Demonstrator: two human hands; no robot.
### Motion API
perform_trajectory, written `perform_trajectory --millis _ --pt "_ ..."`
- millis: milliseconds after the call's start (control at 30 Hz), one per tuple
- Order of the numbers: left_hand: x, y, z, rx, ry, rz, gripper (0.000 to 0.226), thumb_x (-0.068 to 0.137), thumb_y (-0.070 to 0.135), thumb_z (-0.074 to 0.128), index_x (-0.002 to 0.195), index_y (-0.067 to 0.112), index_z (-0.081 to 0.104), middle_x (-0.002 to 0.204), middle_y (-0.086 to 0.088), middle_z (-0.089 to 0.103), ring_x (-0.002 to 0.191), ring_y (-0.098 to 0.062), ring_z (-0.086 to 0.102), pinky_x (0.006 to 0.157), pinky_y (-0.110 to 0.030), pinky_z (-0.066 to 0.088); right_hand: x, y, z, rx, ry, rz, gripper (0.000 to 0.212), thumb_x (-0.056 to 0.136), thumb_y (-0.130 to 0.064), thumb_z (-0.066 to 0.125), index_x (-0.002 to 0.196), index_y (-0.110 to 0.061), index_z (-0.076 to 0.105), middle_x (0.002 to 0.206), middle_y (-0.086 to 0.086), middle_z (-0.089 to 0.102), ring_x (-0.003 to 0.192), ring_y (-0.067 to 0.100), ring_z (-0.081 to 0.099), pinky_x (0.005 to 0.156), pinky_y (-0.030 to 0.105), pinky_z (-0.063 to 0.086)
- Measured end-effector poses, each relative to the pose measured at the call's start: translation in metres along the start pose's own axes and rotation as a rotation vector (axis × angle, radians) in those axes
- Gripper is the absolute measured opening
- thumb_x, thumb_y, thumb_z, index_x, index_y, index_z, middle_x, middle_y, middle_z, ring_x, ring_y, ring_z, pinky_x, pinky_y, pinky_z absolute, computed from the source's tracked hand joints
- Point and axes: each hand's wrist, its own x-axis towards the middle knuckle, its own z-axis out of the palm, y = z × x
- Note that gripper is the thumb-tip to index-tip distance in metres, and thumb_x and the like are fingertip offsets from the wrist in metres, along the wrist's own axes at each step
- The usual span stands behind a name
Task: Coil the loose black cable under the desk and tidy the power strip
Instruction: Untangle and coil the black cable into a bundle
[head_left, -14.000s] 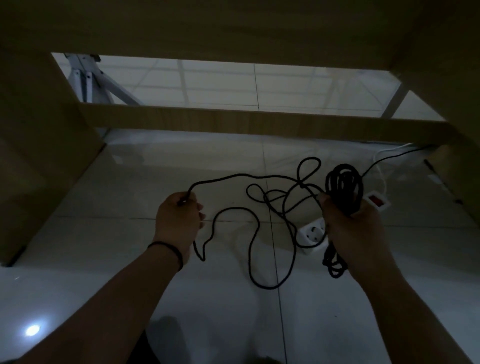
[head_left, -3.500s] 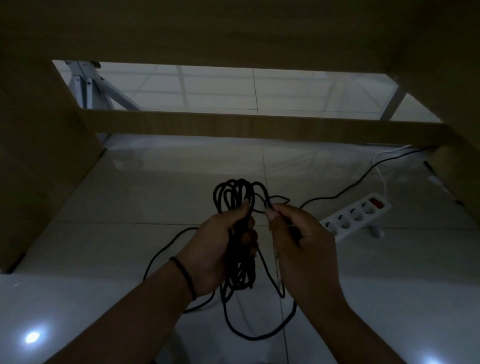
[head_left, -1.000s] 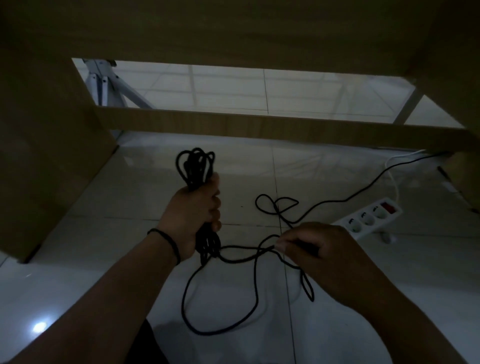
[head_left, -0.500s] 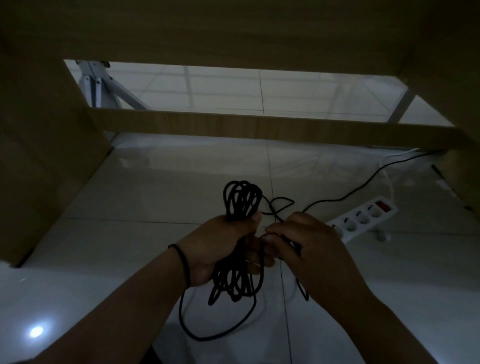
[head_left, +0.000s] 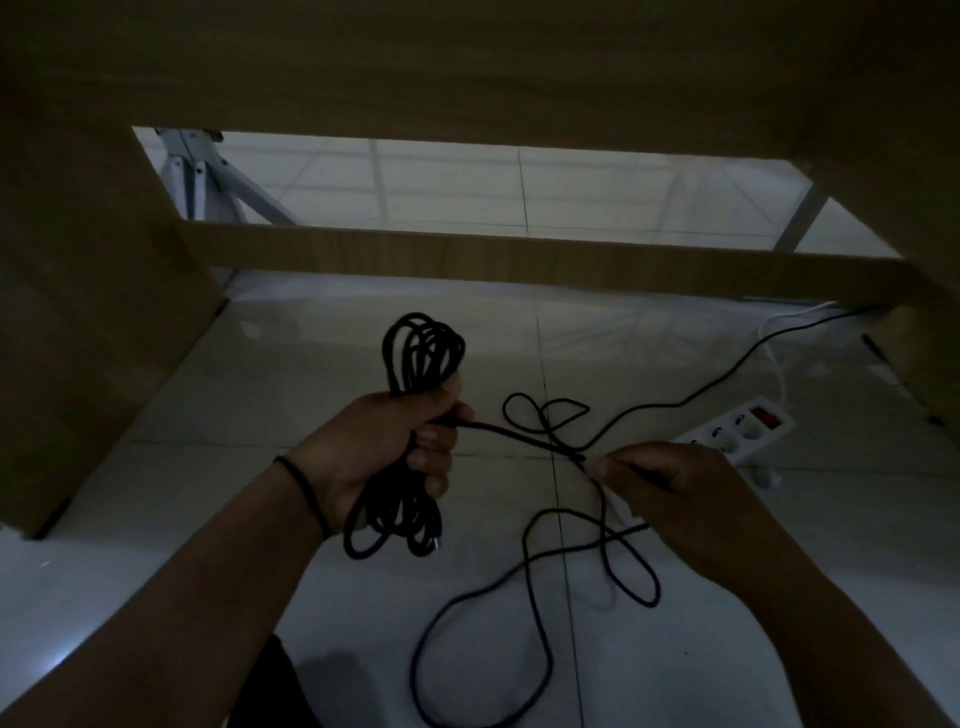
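Now my right hand has drawn away toward three o'clock, pinching the black cable taut from the coil gripped in my left hand; another loop comes next. Slack lies at six o'clock, power strip at two.

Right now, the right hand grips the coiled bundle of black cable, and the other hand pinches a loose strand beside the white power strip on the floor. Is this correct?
Not quite: the hands are swapped. In the head view the left hand grips the coiled bundle, and the right hand pinches the loose strand. The rest holds: the white power strip lies on the floor just beyond the right hand.
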Motion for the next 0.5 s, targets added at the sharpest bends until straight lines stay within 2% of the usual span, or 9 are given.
perform_trajectory --millis 67,133,200,267,333,400,500 --pt "0.001 0.001 -0.004 -0.015 0.026 0.026 0.030 0.082 0.039 0.055 0.083 0.009 0.056 0.047 0.006 0.032 0.035 -0.007 0.029 0.039 -0.020 0.035 0.001 0.003 -0.002 -0.044 0.033 0.005 0.049 0.079 -0.045 0.058 0.073 0.002 0.067 0.064 0.024 0.059 0.050 0.011 0.046 0.048 0.016 0.035" --pt "0.003 0.001 -0.007 -0.034 0.067 0.050 0.029 0.088 0.037 0.053 0.084 0.009 0.055 0.046 0.006 0.032 0.035 -0.007 0.030 0.039 -0.020 0.035 0.002 0.004 -0.004 -0.077 0.052 0.018 0.046 0.084 -0.039 0.058 0.065 0.003 0.061 0.051 0.014 0.046 0.045 0.005 0.040 0.046 0.015 0.033" --pt "0.004 0.003 -0.010 -0.069 0.105 0.083 0.029 0.090 0.037 0.051 0.084 0.009 0.055 0.046 0.006 0.033 0.035 -0.007 0.030 0.039 -0.019 0.036 0.002 0.006 -0.006 -0.091 0.070 0.043 0.045 0.085 -0.037 0.059 0.063 0.002 0.060 0.049 0.006 0.043 0.044 0.005 0.040 0.045 0.014 0.033" --pt "0.005 0.004 -0.014 -0.082 0.128 0.127 0.030 0.090 0.038 0.051 0.086 0.008 0.055 0.046 0.006 0.034 0.036 -0.007 0.031 0.040 -0.020 0.037 0.003 0.007 -0.006 -0.080 0.108 0.051 0.043 0.087 -0.033 0.059 0.063 0.002 0.061 0.049 0.011 0.048 0.044 0.005 0.042 0.046 0.013 0.034" --pt "0.005 0.001 -0.013 -0.045 0.140 0.161 0.032 0.090 0.037 0.052 0.093 0.006 0.057 0.049 0.006 0.035 0.039 -0.007 0.033 0.042 -0.022 0.039 0.003 0.003 -0.003 -0.055 0.177 0.049 0.036 0.088 -0.031 0.058 0.064 -0.004 0.061 0.052 0.013 0.053 0.046 0.005 0.045 0.047 0.012 0.036" --pt "0.006 -0.005 -0.007 0.019 0.122 0.150 0.035 0.090 0.037 0.052 0.098 0.003 0.059 0.052 0.005 0.036 0.042 -0.009 0.034 0.045 -0.025 0.039 0.003 -0.006 0.005 0.022 0.256 0.055 0.028 0.090 -0.027 0.056 0.066 -0.013 0.062 0.052 0.005 0.052 0.048 0.004 0.045 0.047 0.011 0.035" --pt "0.007 -0.015 0.008 0.090 0.084 0.125 0.028 0.089 0.036 0.054 0.083 0.008 0.057 0.053 0.004 0.037 0.045 -0.010 0.035 0.048 -0.025 0.039 0.001 -0.020 0.019 0.181 0.365 0.064 0.025 0.091 -0.023 0.055 0.068 -0.022 0.063 0.052 0.003 0.050 0.047 0.005 0.043 0.045 0.011 0.034"
